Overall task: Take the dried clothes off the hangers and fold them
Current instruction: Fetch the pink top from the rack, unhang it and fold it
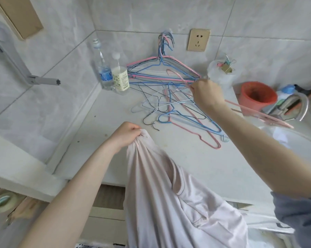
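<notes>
Looking down over a pale grey stone worktop [195, 167] in a tiled corner.

In the left hand [127, 134], grip clenched round the gathered top of a pale pink soft fabric garment [160, 194]. Draped down past the worktop's front edge toward the viewer, apparently already off its hanger.

In the right hand [204, 94], grip pinched round a pink coated wire hanger [258, 113], held just above a loose pile of blue, pink, black and white wire hangers [169, 111] on the worktop.

Behind the pile, a bunch of blue and pink hangers on the wall [160, 68], beside two clear plastic bottles [104, 72].

Best now, probably: lower the pink hanger flat onto the pile, hook facing like the rest, to avoid snagging. Release only once resting. Then take the garment by both shoulders, shake out, and spread on bare worktop near the front for folding.
</notes>
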